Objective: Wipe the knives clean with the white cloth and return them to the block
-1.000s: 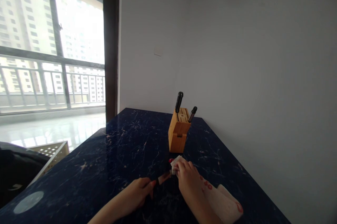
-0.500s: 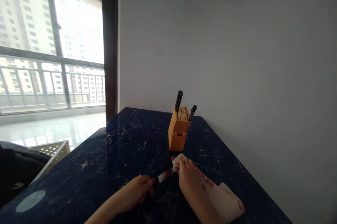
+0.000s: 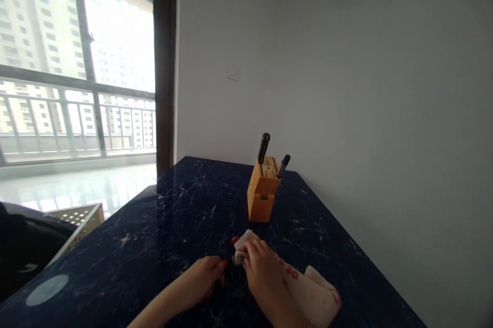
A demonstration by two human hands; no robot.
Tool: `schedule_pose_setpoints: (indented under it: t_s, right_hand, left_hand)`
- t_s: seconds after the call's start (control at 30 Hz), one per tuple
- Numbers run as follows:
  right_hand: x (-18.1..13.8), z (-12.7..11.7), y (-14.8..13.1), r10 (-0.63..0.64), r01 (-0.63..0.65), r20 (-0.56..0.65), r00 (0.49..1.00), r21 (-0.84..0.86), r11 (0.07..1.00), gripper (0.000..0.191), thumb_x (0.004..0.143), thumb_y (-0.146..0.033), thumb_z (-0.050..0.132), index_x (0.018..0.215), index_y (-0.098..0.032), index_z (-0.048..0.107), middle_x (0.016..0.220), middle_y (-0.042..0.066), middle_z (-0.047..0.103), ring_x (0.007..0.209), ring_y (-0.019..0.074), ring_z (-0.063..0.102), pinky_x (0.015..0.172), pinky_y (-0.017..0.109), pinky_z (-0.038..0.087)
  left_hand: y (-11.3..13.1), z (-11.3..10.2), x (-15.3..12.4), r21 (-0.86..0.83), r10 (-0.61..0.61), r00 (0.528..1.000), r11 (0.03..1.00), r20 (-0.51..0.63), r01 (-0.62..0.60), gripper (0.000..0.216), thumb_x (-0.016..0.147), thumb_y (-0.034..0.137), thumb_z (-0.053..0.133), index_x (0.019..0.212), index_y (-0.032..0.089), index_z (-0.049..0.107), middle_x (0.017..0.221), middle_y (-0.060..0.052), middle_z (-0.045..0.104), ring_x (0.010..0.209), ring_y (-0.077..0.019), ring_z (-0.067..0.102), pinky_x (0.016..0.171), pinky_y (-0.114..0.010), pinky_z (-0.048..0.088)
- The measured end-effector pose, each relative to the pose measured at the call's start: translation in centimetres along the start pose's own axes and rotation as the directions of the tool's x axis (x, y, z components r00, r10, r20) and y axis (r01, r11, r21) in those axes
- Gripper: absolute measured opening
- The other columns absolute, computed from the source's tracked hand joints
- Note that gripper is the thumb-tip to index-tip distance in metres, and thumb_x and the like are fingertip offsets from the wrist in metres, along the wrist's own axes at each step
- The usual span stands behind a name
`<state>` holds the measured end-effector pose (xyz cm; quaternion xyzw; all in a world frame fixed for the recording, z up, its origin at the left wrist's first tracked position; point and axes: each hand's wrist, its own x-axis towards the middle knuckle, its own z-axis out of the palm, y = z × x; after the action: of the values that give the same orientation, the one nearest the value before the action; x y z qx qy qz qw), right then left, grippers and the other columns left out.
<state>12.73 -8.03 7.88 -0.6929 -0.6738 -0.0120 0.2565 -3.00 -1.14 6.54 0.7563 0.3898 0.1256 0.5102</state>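
My left hand is closed round the dark handle of a knife above the table. Most of the blade is covered by a pale cloth with red marks. My right hand pinches the bunched end of this cloth round the blade, close to the handle. The rest of the cloth trails under my right forearm toward the front right. Just beyond my hands, a wooden knife block stands upright. A black-handled knife and another tool with a dark handle stick out of its top.
The dark blue marbled table stretches to the grey wall at the right and back. A round pale disc lies at its left edge. A chair with a black item on it stands to the left, near the window.
My right hand and the cloth have slid left along the blade toward the handle, covering the part that showed before. My left hand has stayed nearly still.
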Motion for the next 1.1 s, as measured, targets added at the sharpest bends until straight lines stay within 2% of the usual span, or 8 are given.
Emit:
schedule_pose_setpoints:
  t_s: [0.1,0.2,0.37,0.43,0.6,0.77,0.93,1.1]
  right_hand:
    - [-0.32,0.32,-0.37,-0.074,0.074,-0.004,0.997,0.044,0.996,0.024,0.082,-0.01,0.038,0.095,-0.022,0.055,0.098,0.002,0.056,0.096,0.0182,0.046,0.084,0.03,0.033]
    - [-0.85,0.39,-0.73,-0.082,0.082,0.0,0.997,0.038,0.996,0.023,0.081,-0.01,0.039,0.092,-0.021,0.056,0.095,0.003,0.057,0.094,0.0184,0.047,0.085,0.031,0.033]
    - [-0.97,0.36,-0.75,-0.047,0.048,-0.01,0.999,0.079,0.996,0.023,0.078,-0.006,0.039,0.086,-0.02,0.055,0.093,0.003,0.058,0.094,0.0175,0.048,0.084,0.03,0.034]
    - [-0.93,0.44,-0.74,-0.045,0.047,-0.018,0.999,0.109,0.993,0.023,0.079,-0.006,0.038,0.086,-0.02,0.055,0.094,0.003,0.057,0.094,0.0167,0.048,0.082,0.029,0.035]
    - [-1.03,0.33,-0.67,-0.06,0.062,-0.019,0.998,0.142,0.988,0.02,0.077,-0.006,0.041,0.081,-0.021,0.053,0.089,0.001,0.057,0.09,0.0156,0.049,0.081,0.028,0.035]
    - [-0.83,-0.27,-0.92,-0.056,0.058,-0.019,0.998,0.136,0.989,0.019,0.079,-0.007,0.04,0.081,-0.021,0.053,0.088,0.0,0.057,0.088,0.0147,0.05,0.077,0.026,0.036]
    - [-0.78,-0.29,-0.8,-0.073,0.069,0.034,0.997,0.096,0.993,0.021,0.078,-0.006,0.04,0.08,-0.021,0.054,0.087,0.0,0.057,0.089,0.0155,0.05,0.077,0.027,0.036]
    - [-0.64,0.07,-0.93,-0.065,0.066,-0.012,0.998,0.064,0.996,0.02,0.079,-0.008,0.04,0.084,-0.021,0.054,0.092,0.002,0.057,0.092,0.0163,0.05,0.08,0.028,0.036]
  left_hand:
    - [-0.04,0.06,0.06,-0.003,-0.011,1.0,1.0,-0.001,0.011,0.046,0.076,0.058,0.03,0.069,0.016,0.05,0.042,0.006,0.034,0.037,-0.0081,0.03,0.038,-0.02,0.022]
    - [-0.11,0.08,-0.07,0.011,-0.011,1.0,1.0,0.018,0.011,0.047,0.078,0.057,0.029,0.071,0.016,0.051,0.043,0.006,0.035,0.038,-0.0085,0.031,0.038,-0.021,0.022]
    - [0.22,0.06,-0.43,0.222,0.178,0.983,0.961,-0.046,-0.164,0.042,0.083,0.046,0.027,0.07,0.016,0.053,0.062,-0.002,0.055,0.055,-0.0115,0.046,0.053,-0.022,0.032]
    - [0.37,0.03,-0.51,0.26,0.213,0.976,0.946,-0.055,-0.192,0.04,0.085,0.042,0.026,0.07,0.017,0.053,0.068,-0.003,0.058,0.059,-0.0121,0.048,0.057,-0.022,0.033]
    - [0.42,0.04,-0.53,0.251,0.154,0.987,0.958,-0.053,-0.136,0.042,0.086,0.042,0.023,0.069,0.017,0.053,0.064,-0.001,0.057,0.056,-0.0115,0.047,0.055,-0.022,0.032]
    - [-0.02,0.16,-0.26,0.275,0.188,0.982,0.946,-0.025,-0.174,0.041,0.086,0.041,0.025,0.071,0.017,0.054,0.068,-0.002,0.059,0.059,-0.012,0.05,0.057,-0.022,0.033]
    - [-0.21,0.38,-0.08,0.287,0.126,0.988,0.953,-0.083,-0.098,0.043,0.086,0.041,0.023,0.069,0.017,0.055,0.065,-0.003,0.059,0.056,-0.0124,0.049,0.054,-0.022,0.032]
    - [0.1,0.54,-0.19,0.294,0.175,0.981,0.945,-0.079,-0.145,0.04,0.085,0.037,0.025,0.069,0.017,0.056,0.067,-0.003,0.06,0.059,-0.0127,0.051,0.057,-0.022,0.033]
